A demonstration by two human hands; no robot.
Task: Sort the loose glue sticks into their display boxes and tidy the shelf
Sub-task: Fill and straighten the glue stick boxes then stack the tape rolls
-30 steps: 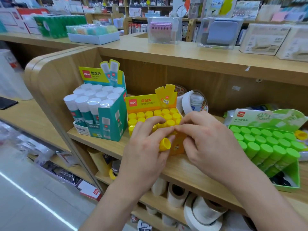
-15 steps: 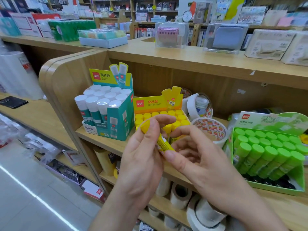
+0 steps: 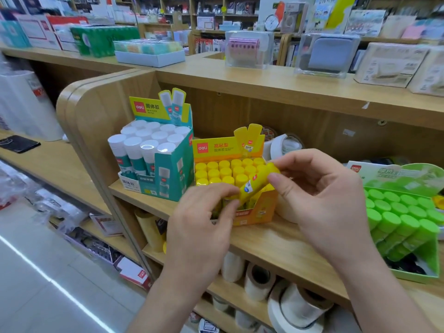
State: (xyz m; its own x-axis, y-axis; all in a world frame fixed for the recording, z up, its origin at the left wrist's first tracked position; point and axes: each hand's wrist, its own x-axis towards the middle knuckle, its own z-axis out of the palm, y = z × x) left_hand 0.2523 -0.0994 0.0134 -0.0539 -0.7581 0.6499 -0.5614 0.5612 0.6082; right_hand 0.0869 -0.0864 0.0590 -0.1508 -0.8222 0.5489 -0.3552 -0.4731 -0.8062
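A yellow glue stick (image 3: 258,182) lies slanted in front of the yellow display box (image 3: 254,213), which holds several yellow-capped sticks. My left hand (image 3: 201,222) pinches the stick's lower end between thumb and fingers. My right hand (image 3: 319,198) pinches its upper, capped end. The teal display box (image 3: 173,169) of white-capped sticks stands to the left on the shelf (image 3: 276,246). The green display box (image 3: 413,267) with green-capped sticks sits at the right.
Rolls of tape (image 3: 283,146) stand behind the yellow box, and another roll (image 3: 286,210) sits beside it under my right hand. More tape rolls (image 3: 259,280) fill the lower shelf. A wooden side panel (image 3: 96,131) closes the shelf's left end.
The yellow stick has tilted the other way, its cap now up to the right. My right hand rose to grasp the capped end and my left hand dropped to the lower end.
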